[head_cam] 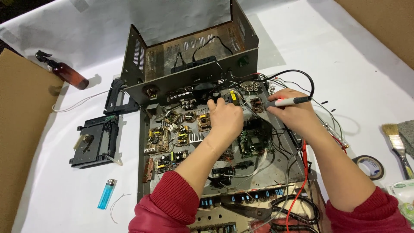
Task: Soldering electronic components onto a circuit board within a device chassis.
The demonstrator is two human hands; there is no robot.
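Observation:
An opened electronic device lies on white cloth, its chassis (144,142) filled with circuit boards (166,142) and wires. My left hand (225,115) reaches over the boards with its fingertips pinching a small part near a yellow component at the back. My right hand (293,114) grips a pen-shaped grey tool (288,102) with a red glow and a black cable, its tip pointing left at a small board. The removed black metal cover (189,56) stands behind the chassis. Both sleeves are red.
A brown spray bottle (69,74) lies at the back left. A black drive unit (95,142) and a blue lighter (106,194) sit left of the chassis. At the right are a tape roll (371,166) and a paintbrush (397,144). Cardboard borders both sides.

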